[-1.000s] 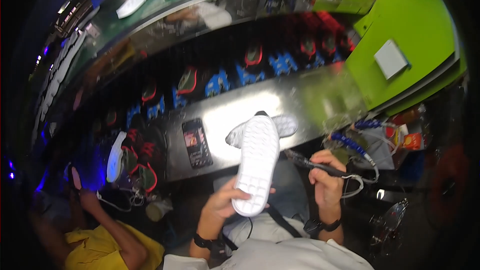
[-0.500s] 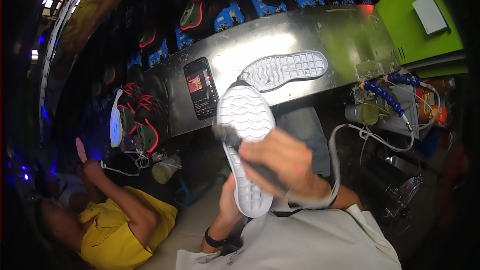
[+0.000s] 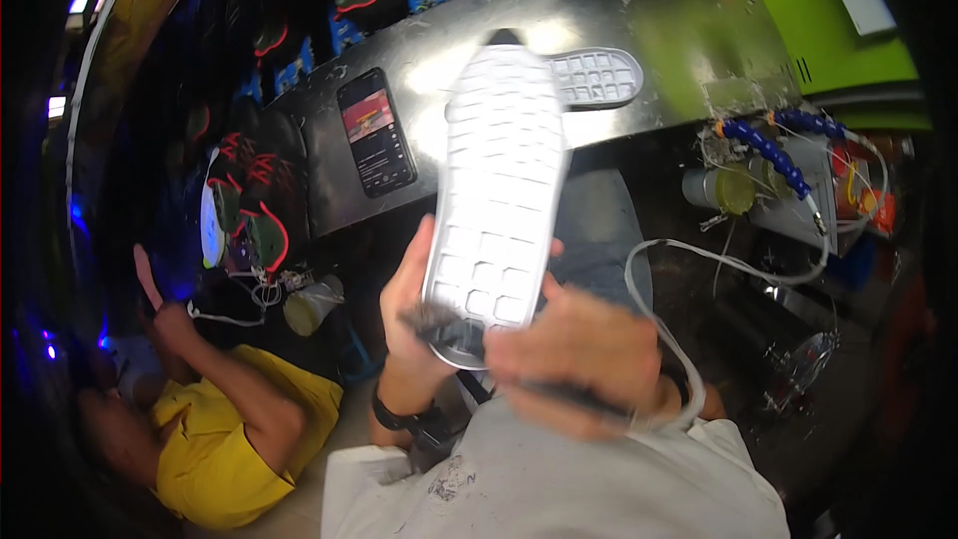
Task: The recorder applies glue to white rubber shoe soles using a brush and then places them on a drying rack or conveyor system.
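Note:
A white shoe sole (image 3: 499, 180) with a wavy forepart and gridded heel is held up in front of me, its dark-tipped toe pointing away. My left hand (image 3: 402, 324) is closed round its left side near the heel. Blurred by motion, my right hand (image 3: 589, 349) grips a dark-handled brush (image 3: 434, 322), whose bristles are at the sole's heel end. A pale hose (image 3: 689, 359) runs from the handle's rear end off to the right. Partly hidden behind the held sole, a second white sole (image 3: 604, 77) lies on the metal table.
A lit phone (image 3: 376, 135) lies on the metal table (image 3: 689, 105). Dark shoes with red trim (image 3: 249, 195) stand at the left. A person in yellow (image 3: 239, 419) works there. Blue flexible hoses (image 3: 763, 155) and containers are at the right, below a green cabinet (image 3: 818, 20).
The held sole has turned more upright and its heel faces me more squarely. The brush has moved from the sole's middle left edge down to the heel end.

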Available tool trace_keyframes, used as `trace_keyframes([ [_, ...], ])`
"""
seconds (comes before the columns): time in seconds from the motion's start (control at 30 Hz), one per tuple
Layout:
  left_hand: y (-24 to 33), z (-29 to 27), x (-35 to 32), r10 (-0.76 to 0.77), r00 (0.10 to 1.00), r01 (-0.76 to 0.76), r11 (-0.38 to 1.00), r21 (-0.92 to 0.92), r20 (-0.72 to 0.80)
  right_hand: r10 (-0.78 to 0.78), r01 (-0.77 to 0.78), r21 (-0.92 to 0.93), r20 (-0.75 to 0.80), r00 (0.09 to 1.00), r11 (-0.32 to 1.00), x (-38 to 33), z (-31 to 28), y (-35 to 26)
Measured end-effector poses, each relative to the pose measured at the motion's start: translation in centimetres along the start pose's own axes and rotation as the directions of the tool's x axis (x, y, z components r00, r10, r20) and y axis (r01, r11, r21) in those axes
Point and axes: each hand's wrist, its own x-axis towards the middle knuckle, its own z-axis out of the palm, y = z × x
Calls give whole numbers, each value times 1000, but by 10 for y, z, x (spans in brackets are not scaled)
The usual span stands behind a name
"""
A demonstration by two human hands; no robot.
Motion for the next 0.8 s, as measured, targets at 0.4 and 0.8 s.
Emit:
trace_keyframes([
  [0.4,94,52,-52,134,973,-21,864,503,-189,-10,-281,517,489,872,809,2,1,25],
  [0.8,-10,-33,-44,266,955,-263,964,39,-134,-5,-22,-139,-189,982,990,51,-23,18],
])
